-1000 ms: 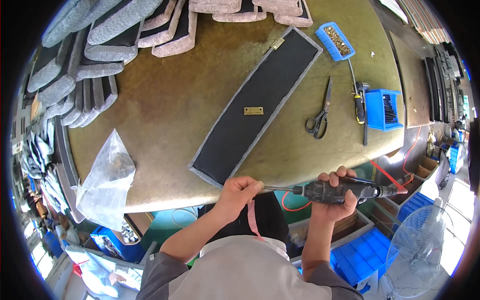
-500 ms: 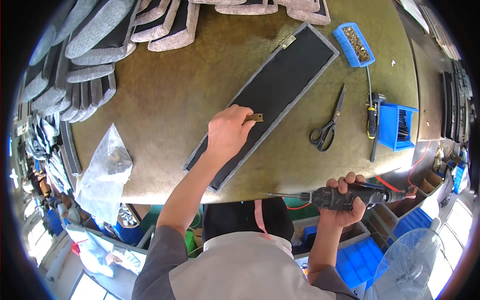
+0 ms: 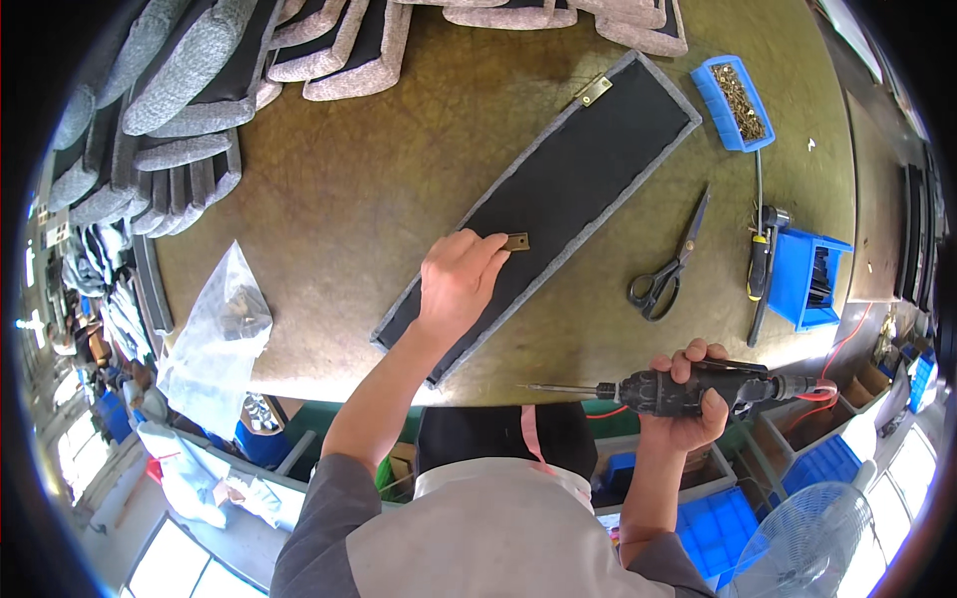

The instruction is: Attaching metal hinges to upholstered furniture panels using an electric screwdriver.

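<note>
Pinching the nine o'clock end of a small brass-coloured plate (image 3: pixel 516 242), the left hand (image 3: pixel 462 282) reaches over a long black panel (image 3: pixel 588 159) with a grey fabric border, its thumb and fingertips drawn together. The plate lies over the panel's black face, at two o'clock from the middle of that hand, and between ten and eleven o'clock from the right hand (image 3: pixel 690 399), well apart from it. The right hand is wrapped around the body of a black power screwdriver (image 3: pixel 663 393), whose slim bit points to nine o'clock near the table's front edge. The panel slants across the table (image 3: pixel 329 199) from between seven and eight o'clock to between one and two, and a second brass-coloured plate (image 3: pixel 594 91) sits at its border, at one o'clock from the left hand. Scissors (image 3: pixel 686 254) lie at twelve o'clock from the right hand, a blue tray (image 3: pixel 750 141) of small metal pieces farther off just past twelve, and a blue bin (image 3: pixel 793 269) between one and two. A clear plastic bag (image 3: pixel 214 339) rests between eight and nine o'clock from the left hand.
</note>
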